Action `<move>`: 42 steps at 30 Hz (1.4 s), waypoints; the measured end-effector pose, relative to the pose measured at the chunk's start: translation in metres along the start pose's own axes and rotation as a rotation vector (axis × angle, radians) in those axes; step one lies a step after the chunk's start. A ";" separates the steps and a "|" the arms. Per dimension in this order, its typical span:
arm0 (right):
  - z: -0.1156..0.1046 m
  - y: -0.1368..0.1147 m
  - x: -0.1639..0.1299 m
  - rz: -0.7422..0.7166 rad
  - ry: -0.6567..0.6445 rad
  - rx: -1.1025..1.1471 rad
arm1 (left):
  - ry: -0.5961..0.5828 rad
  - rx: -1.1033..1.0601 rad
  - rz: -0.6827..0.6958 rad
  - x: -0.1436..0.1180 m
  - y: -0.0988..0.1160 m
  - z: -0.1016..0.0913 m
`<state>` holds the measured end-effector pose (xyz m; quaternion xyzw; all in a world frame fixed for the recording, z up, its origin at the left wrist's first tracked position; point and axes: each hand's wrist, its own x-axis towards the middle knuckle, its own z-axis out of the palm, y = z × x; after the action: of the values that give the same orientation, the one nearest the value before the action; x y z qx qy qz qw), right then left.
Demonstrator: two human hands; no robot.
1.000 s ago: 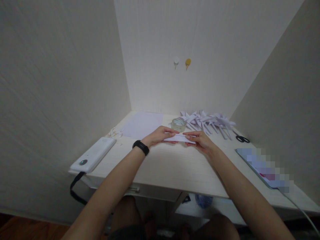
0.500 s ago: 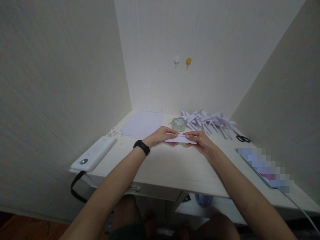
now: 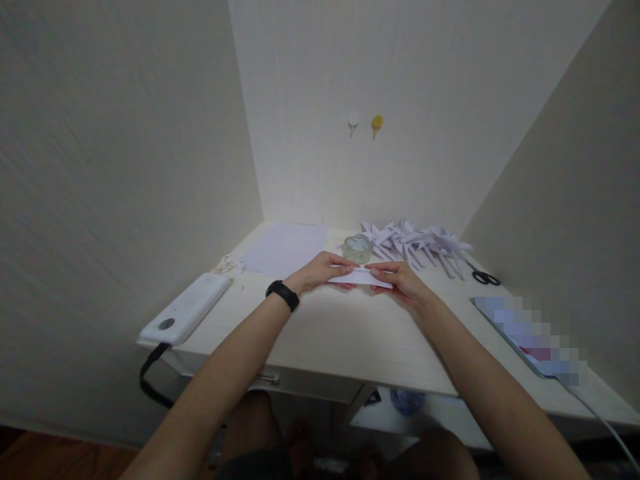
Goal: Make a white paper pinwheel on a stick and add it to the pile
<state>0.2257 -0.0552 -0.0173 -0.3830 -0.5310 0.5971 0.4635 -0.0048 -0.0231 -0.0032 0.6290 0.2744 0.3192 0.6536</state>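
The left hand [image 3: 329, 271] and the right hand [image 3: 400, 279] hold 1 folded strip of white paper [image 3: 361, 276] over the desk [image 3: 345, 340]. A roll of clear tape [image 3: 357, 251] lies behind it, just beside a pile of folded papers [image 3: 415, 243]. On the wall [image 3: 310, 120] are 2 hooks [image 3: 377, 123].

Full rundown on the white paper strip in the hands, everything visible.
The white paper strip is narrow, plain and matte, and looks folded; a line near its upper edge could be a crease or layer edge. Its long side runs left to right, roughly level in view, on the near side of the tape roll. The left grip and right grip hold it from either side, thumbs on the face in view. Whether it touches the tabletop can't be told.
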 end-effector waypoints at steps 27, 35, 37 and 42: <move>0.000 0.010 0.006 0.009 0.064 -0.061 | 0.119 0.100 0.035 0.008 -0.011 -0.002; 0.000 0.005 0.002 0.005 0.055 -0.067 | 0.006 -0.014 -0.044 0.000 -0.005 0.001; 0.000 0.003 0.001 0.007 0.057 -0.048 | 0.006 -0.041 -0.041 -0.001 -0.004 0.002; -0.001 0.004 0.001 0.019 0.041 -0.031 | 0.017 -0.039 -0.052 0.000 -0.004 0.005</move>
<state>0.2254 -0.0537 -0.0210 -0.4071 -0.5269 0.5852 0.4628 -0.0009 -0.0260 -0.0068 0.6060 0.2899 0.3125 0.6716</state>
